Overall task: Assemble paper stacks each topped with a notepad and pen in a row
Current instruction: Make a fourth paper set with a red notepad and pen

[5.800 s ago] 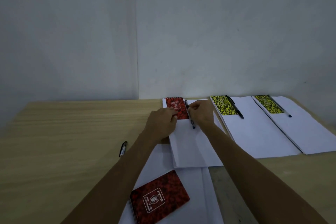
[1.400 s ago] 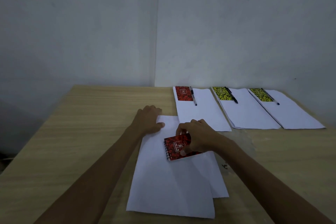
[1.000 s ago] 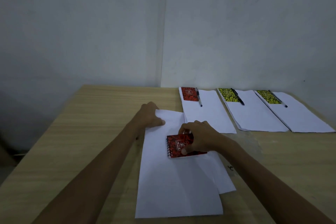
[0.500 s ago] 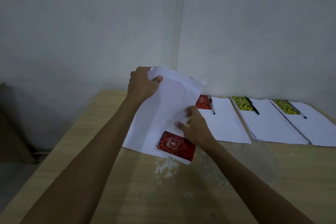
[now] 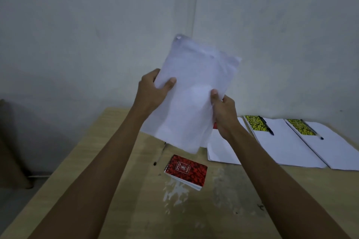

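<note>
Paper stack in hand (image 5: 191,99): head view; I hold a loose sheaf of white sheets up in the air above the wooden table (image 5: 120,161), tilted, its lower corner hanging over the table's far middle; it is well clear of the surface.
Left hand (image 5: 153,91): curled round the sheaf's left edge, thumb on the front face, fingers behind.
Right hand (image 5: 223,110): pinching the right edge, thumb on the front, the rest of the fingers hidden behind the paper.
Finished stacks: two are plainly complete at the far right; the middle stack (image 5: 281,145) carries a yellow notepad (image 5: 254,125) with a black pen (image 5: 267,125) beside it on the sheet; the rightmost stack (image 5: 340,151) carries another yellow notepad (image 5: 300,127) and its pen (image 5: 311,129).
Third stack (image 5: 221,149): lies left of those two, touching or overlapping the middle one; my right wrist hides most of its top, only a sliver of red showing there, so I judge it finished but cannot confirm its pen.
Left to do: by my reckoning one more set; lay this sheaf down at the left end of the row, then top it.
Red notepad (image 5: 185,171): lies flat on bare table below the sheaf, spiral edge to the left, not yet on any paper.
Loose pen (image 5: 160,154): on the table just beyond the red notepad, partly hidden under the sheaf's lower corner.
Containers: none in view; every stack sits straight on the table.
</note>
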